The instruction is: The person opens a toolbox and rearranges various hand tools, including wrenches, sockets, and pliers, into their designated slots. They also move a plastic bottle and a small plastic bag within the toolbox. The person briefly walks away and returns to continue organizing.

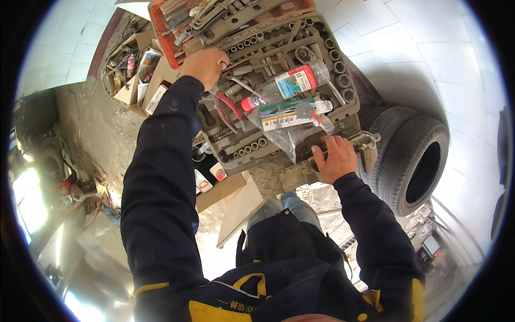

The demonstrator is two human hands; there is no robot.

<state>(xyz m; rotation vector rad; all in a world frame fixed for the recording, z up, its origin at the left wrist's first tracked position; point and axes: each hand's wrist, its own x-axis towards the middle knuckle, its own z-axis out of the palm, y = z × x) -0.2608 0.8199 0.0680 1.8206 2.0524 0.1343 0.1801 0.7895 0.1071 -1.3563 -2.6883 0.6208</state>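
Note:
A grimy grey socket-set case point(236, 166) lies open in front of me, filled with sockets and ratchet parts. At its upper left corner my left hand point(205, 65) has its fingers curled down; what they hold, if anything, is hidden. Red-handled pliers point(229, 107) lie just below that hand. Across the middle of the case rest a clear plastic bottle point(268, 92) with a red cap and a torn clear plastic package point(289, 115) with a printed card. My right hand point(338, 159) lies on the dirty front edge of the stand point(295, 176), thumb apart from the fingers.
A red tray point(161, 37) of wrenches and other hand tools stands behind the case. Two black tyres point(424, 161) lean at the right by a white tiled wall point(397, 43). Cardboard boxes point(155, 80) with small items sit at the left; an open carton point(236, 201) is below the case.

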